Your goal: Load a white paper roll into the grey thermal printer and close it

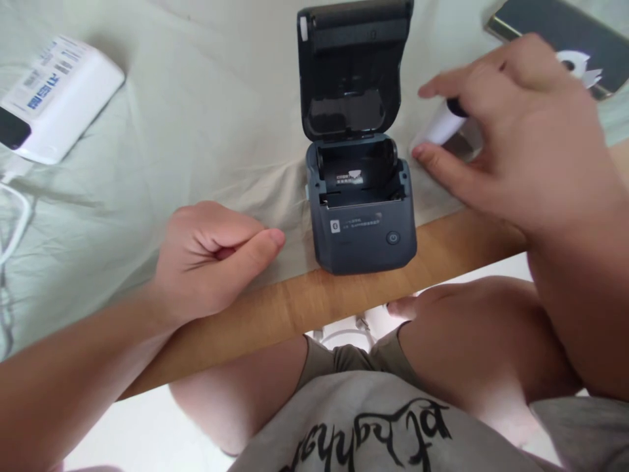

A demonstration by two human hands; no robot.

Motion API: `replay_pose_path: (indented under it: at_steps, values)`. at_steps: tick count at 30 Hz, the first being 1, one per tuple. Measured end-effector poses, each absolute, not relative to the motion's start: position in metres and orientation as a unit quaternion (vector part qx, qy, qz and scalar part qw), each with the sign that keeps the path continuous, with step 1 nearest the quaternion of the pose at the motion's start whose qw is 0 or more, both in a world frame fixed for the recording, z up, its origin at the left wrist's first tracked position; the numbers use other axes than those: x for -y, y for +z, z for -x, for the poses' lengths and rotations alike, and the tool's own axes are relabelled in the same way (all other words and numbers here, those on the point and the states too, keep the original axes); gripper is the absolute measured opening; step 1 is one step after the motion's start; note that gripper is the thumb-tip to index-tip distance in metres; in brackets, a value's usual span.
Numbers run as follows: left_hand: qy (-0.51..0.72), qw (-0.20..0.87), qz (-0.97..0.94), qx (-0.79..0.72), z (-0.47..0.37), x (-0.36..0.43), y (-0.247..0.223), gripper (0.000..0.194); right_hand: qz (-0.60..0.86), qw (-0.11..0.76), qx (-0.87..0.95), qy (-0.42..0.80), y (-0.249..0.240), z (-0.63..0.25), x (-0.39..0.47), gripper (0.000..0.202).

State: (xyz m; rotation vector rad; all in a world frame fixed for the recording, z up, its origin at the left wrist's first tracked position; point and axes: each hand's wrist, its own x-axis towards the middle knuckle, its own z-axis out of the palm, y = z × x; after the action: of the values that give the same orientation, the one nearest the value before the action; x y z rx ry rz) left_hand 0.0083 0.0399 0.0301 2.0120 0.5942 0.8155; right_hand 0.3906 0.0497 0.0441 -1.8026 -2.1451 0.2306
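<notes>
A dark blue-grey label printer point(363, 239) stands at the table's front edge with its lid point(351, 85) raised. Its paper bay point(356, 167) shows no roll inside. To its left, my left hand point(211, 255) rests on the cloth in a loose fist, thumb against the bent forefinger, with nothing seen in it. On the printer's right, my right hand point(521, 124) is over a white roll point(437, 128) with a dark core end. Its thumb and forefinger are spread on either side of the roll; the other fingers are partly hidden.
A white device point(83, 92) with a printed label and a plugged-in white cable point(19, 223) lies at the left. At the top right is a dark phone point(590, 33) with a white sticker. Pale cloth point(211, 118) covers the table down to its wooden edge point(275, 308).
</notes>
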Motion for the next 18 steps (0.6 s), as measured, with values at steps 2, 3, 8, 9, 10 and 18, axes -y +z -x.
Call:
replay_pose_path:
  at_steps: [2, 3, 8, 9, 10, 18]
  values:
    - [0.326, 0.431, -0.808, -0.234, -0.009, -0.041, 0.029, 0.056, 0.633, 0.102, 0.767, 0.032, 0.043, -0.381, -0.052, 0.07]
    - [0.325, 0.434, -0.808, -0.229, -0.009, -0.041, 0.029, 0.056, 0.637, 0.095, 0.764, 0.024, 0.042, -0.381, -0.052, 0.065]
    - [0.318, 0.45, -0.801, -0.233, -0.009, -0.041, 0.03, 0.056, 0.61, 0.178, 0.772, 0.02, 0.039, -0.394, -0.033, 0.066]
    - [0.319, 0.452, -0.799, -0.237, -0.009, -0.041, 0.031, 0.057, 0.613, 0.187, 0.767, 0.02, 0.039, -0.397, -0.029, 0.069]
    - [0.317, 0.455, -0.797, -0.24, -0.009, -0.04, 0.031, 0.058, 0.616, 0.188, 0.765, 0.017, 0.039, -0.4, -0.026, 0.069]
    - [0.32, 0.447, -0.8, -0.239, -0.01, -0.042, 0.03, 0.057, 0.586, 0.174, 0.791, 0.023, 0.026, -0.406, -0.038, 0.054]
